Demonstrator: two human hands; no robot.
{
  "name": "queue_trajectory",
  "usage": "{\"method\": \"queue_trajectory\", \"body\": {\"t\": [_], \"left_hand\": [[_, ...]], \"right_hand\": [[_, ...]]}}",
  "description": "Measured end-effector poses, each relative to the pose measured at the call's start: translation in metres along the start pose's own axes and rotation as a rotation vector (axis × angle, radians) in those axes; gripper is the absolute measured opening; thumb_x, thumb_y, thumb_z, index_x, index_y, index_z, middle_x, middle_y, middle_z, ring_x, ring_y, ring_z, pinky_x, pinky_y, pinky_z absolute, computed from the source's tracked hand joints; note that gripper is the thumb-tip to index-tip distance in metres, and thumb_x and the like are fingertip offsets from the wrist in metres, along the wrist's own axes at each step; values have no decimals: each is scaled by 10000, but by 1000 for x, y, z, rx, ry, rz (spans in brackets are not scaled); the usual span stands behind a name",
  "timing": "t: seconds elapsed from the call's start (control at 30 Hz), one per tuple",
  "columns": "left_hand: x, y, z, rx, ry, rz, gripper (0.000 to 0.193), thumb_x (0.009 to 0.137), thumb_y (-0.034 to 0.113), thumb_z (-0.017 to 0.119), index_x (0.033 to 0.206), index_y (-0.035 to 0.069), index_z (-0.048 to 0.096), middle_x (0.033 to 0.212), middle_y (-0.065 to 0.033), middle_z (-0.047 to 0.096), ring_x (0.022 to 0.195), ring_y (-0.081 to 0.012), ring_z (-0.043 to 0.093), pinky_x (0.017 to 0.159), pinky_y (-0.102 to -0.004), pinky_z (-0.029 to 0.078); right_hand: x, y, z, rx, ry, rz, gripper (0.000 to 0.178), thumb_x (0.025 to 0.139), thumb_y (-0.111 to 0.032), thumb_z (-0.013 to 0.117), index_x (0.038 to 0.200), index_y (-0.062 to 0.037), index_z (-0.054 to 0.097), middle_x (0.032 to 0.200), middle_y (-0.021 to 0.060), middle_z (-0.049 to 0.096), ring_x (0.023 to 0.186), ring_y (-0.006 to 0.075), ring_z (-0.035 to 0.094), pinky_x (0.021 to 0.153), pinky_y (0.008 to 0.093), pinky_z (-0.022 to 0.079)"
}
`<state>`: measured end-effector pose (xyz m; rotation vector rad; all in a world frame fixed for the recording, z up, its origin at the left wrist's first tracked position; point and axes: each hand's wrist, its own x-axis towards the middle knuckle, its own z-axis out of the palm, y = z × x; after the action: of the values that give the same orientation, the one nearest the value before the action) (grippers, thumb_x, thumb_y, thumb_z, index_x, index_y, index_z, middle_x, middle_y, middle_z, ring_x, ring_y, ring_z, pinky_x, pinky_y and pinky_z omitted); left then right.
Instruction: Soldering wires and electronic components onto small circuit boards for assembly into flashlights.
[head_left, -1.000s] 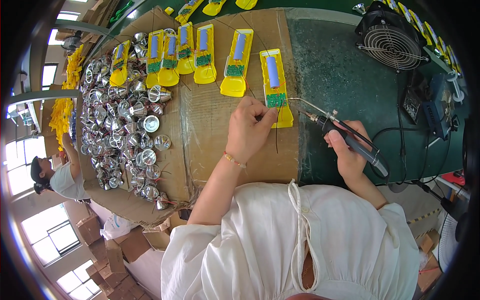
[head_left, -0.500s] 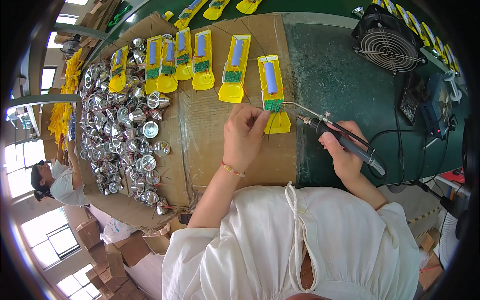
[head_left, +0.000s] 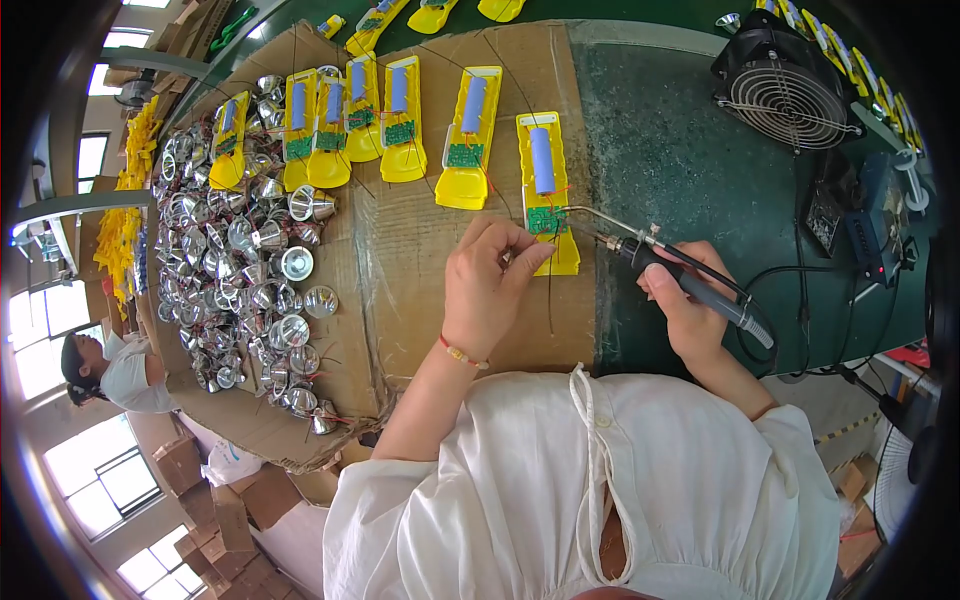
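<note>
A yellow plastic housing [head_left: 562,262] lies on the cardboard in front of me, holding a blue cylindrical battery [head_left: 542,162] and a small green circuit board [head_left: 540,221]. My left hand [head_left: 484,285] is closed in a pinch at the board's lower left, on a thin dark wire [head_left: 551,300] whose end trails below the fingertips. My right hand [head_left: 692,312] grips a soldering iron [head_left: 685,283] with a thin metal feed tube [head_left: 600,215] along it. The tube's end is at the board's right edge; the iron's tip points there too, its exact contact too small to tell.
Several similar yellow housings [head_left: 404,160] stand in a row beyond my left hand. Shiny reflector cups [head_left: 240,290] fill the cardboard at left. A black fan [head_left: 785,100] and a blue soldering station [head_left: 870,245] with cables are at right. Another person [head_left: 125,372] is at far left.
My left fingers have shifted slightly down and right, and more of the dark wire hangs below them. The soldering iron stays almost in place at the board.
</note>
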<state>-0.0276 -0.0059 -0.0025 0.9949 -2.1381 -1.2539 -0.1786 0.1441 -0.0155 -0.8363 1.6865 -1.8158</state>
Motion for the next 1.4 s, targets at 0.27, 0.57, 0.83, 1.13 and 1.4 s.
{"method": "queue_trajectory", "body": {"t": [0.27,0.57,0.83,1.13,1.4], "left_hand": [[2,0,2,112,90,-66,147,795,125,658,746,-2,604,699,-84,555,564,-163,553,529,-282,434],[8,1,-2,39,31,-212,183,771,142,684,713,-19,619,654,-86,563,540,-158,550,521,-276,433],[7,-1,-1,18,39,-229,181,766,138,684,698,-18,621,646,-83,562,542,-154,546,518,-282,425],[6,-6,-3,29,18,-215,206,815,161,669,723,-12,606,587,-1,571,490,-32,482,439,-195,373],[4,17,-1,533,268,209,177,684,187,740,674,60,617,723,-34,545,685,-200,543,604,-326,434]], "right_hand": [[-1,0,3,-17,-34,6,180,789,-83,674,888,20,564,707,53,625,600,65,560,532,195,437],[3,-3,10,6,-39,41,165,783,-62,669,873,24,560,695,56,617,612,70,566,542,199,446],[-1,-1,10,22,-45,113,161,793,-56,658,885,28,557,712,69,624,637,80,579,562,212,460],[-10,-9,-5,-154,-15,-101,175,790,-75,668,901,13,565,735,76,627,617,93,577,546,218,456],[-10,-3,-23,-88,79,-89,171,786,-73,667,901,4,567,736,65,625,603,77,563,533,199,440]]}}
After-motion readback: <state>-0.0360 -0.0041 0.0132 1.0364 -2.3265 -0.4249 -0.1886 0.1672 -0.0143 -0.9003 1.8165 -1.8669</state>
